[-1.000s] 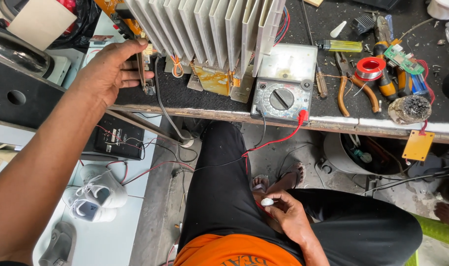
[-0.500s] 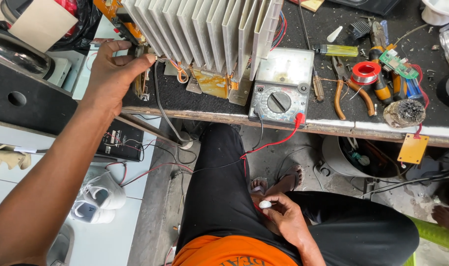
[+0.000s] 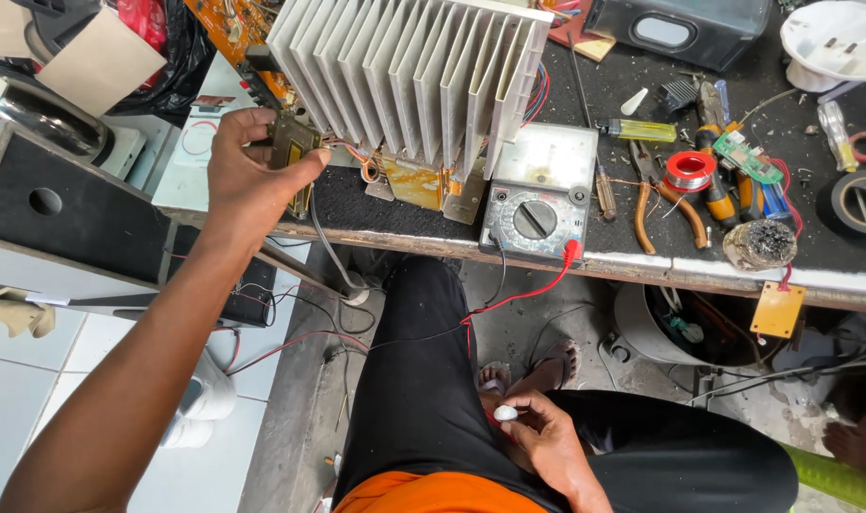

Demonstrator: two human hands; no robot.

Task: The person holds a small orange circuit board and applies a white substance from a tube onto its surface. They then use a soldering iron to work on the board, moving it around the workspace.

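Left hand [image 3: 247,176] is raised to the bench edge, thumb and fingers pinched around a small brass-coloured block [image 3: 293,152] that sits at the left end of the finned aluminium heat sink [image 3: 409,81]. The grip is narrow and closed on that block; we judge it is held this way to steady or turn the assembly, since the heat sink stands on its mounting side at the front of the workbench [image 3: 642,261], fins up, within easy reach.

Right hand [image 3: 542,439] rests low on our lap against the black trousers, fingers curled loosely around a small white object [image 3: 505,413]; what it is we cannot tell at this size.

Just right of the heat sink lies an analogue multimeter [image 3: 537,195], dial up, its red lead [image 3: 509,299] trailing off the bench edge toward the lap, which suggests the meter is parked where its face can be read while seated. Further right, apart from the work: orange-handled pliers [image 3: 666,204], a red solder spool [image 3: 689,171], a roll of black tape [image 3: 856,204]. An orange circuit board [image 3: 228,24] lies behind the heat sink, partly hidden.
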